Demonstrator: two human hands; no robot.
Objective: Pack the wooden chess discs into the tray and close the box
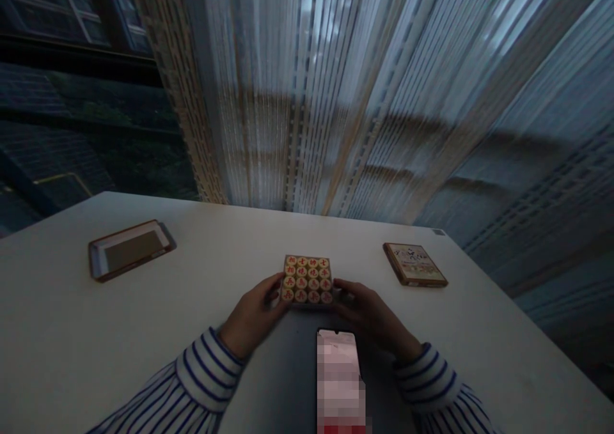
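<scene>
A small square tray of round wooden chess pieces (307, 279) with red characters sits on the white table (71, 344) in front of me. My left hand (254, 319) grips the tray's left side with curled fingers. Fingers of my right hand (371, 316) close on the tray's right side. Both sleeves are white with blue stripes. A phone (339, 379) with a lit screen lies between my wrists, near the table's front edge.
A brown box lid (415, 264) with a printed picture lies at the right. An open brown box bottom (130, 249) lies at the left. Striped sheer curtains (364, 95) hang behind the table, and a dark window is at the far left.
</scene>
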